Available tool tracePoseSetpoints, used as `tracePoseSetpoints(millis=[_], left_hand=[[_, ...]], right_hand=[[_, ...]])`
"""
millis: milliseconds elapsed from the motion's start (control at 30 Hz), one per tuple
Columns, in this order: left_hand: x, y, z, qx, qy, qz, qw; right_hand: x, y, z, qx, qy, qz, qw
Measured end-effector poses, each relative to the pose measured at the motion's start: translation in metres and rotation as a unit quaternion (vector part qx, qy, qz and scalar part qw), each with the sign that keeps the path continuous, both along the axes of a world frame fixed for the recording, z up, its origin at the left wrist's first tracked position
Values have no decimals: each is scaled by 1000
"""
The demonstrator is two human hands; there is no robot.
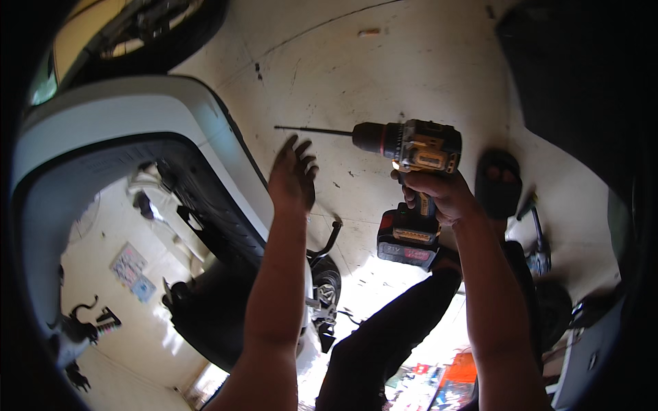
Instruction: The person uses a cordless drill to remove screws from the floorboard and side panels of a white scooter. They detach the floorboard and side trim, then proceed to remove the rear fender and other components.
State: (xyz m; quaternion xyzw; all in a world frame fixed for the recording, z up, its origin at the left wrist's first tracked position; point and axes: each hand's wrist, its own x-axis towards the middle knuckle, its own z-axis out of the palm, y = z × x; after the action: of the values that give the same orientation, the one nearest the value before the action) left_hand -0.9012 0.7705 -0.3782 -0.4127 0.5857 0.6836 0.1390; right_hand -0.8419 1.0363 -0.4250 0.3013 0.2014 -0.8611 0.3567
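Note:
My right hand (437, 192) grips the handle of a cordless drill (426, 146), black and yellow with a battery pack at its base. Its small work light glows. From the chuck, a long thin driver bit (313, 130) points left. Just below the bit's free end is my left hand (295, 177), fingers apart and holding nothing. Left of that hand stands a vehicle's white body panel (154, 110) with a dark inner liner, apparently part of a scooter. Whether the left hand touches the panel cannot be told.
A wheel with a black tyre (169, 46) is at the upper left. A sandaled foot (497, 180) rests on the pale floor at right, beside a dark tool (537, 241). A metal stand (326, 244) and mechanical parts lie low in the centre. An orange item (459, 369) is near the bottom.

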Motion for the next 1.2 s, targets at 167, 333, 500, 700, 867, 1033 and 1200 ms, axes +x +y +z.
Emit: tracePoseSetpoints(millis=[167, 333, 500, 700, 867, 1033, 1200], left_hand=[[-39, 15, -22, -43, 81, 50, 995], [-43, -20, -46, -13, 184, 97, 978], [-42, -52, -54, -74, 203, 116, 969], [-57, -60, -50, -102, 191, 116, 969], [-56, -60, -50, -117, 183, 120, 969], [-67, -40, -44, -173, 168, 122, 963], [-66, -49, -46, -161, 186, 116, 962]], right_hand=[[-9, -29, -47, -62, 2, -27, 998], [-39, -66, -88, -49, 110, 41, 992], [-56, -100, -83, 3, 205, 77, 976], [-55, -116, -88, 30, 238, 42, 970], [-64, -122, -95, -37, 175, 90, 980], [-69, -124, -85, -13, 205, 54, 977], [-69, -129, -83, 23, 222, 36, 974]])
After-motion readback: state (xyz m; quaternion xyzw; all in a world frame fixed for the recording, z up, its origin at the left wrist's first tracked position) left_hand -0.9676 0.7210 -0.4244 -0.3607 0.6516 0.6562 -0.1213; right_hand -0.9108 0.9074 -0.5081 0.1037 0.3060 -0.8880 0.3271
